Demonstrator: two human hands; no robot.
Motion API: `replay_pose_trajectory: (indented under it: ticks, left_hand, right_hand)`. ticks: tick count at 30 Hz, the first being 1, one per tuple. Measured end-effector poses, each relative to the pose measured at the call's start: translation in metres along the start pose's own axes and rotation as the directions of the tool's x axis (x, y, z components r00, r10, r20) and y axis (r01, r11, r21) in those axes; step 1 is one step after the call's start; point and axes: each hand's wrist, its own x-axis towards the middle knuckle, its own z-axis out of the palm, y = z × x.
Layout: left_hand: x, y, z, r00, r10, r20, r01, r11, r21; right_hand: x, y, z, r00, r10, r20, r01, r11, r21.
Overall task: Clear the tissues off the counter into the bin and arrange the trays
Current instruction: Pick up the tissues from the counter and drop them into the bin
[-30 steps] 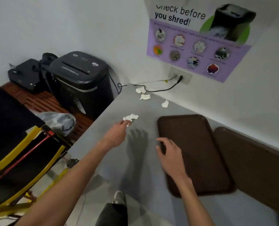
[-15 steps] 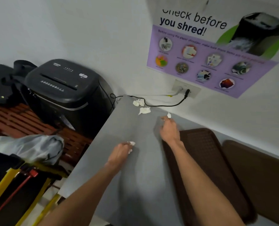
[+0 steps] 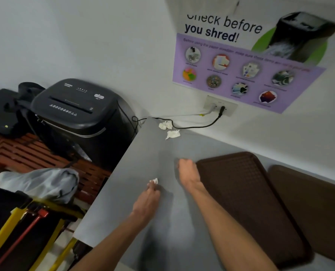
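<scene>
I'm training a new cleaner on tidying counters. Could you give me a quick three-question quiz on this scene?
1. True or false: no loose tissue lies on the grey counter.
2. What does the left hand pinch? A a small crumpled white tissue; B a pen; C a key.
3. How many brown rectangular plastic trays lie on the counter?

Key: 1 false, two loose white tissues lie near the far corner. 2 A. 3 two.
</scene>
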Motion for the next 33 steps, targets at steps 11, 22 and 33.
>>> replay_pose_trajectory:
  ticks: [11,22,33]
  left_hand:
    - [-0.067,0.037,0.0,0.984,-0.107,-0.14,0.07,0.966,-0.25]
    - [-0.229,0.312,-0.014,0.931,0.131,-0.342,-0.274,0.868,-0.413]
    - [-0.309,0.573,0.006,0.878,0.413,-0.244,-0.47,0.643,-0.604]
  right_hand:
    - [-0.235,0.125,0.016,0.935,0.205,-0.288,0.015,0.791,0.611]
    - [-0.487,0.306,-0.044,0.756,0.497,-0.426,0.056,0.6,0.798]
    - [-0.658,0.494,-0.109,0.438,0.794,-0.421,0.111,0.417,0.902]
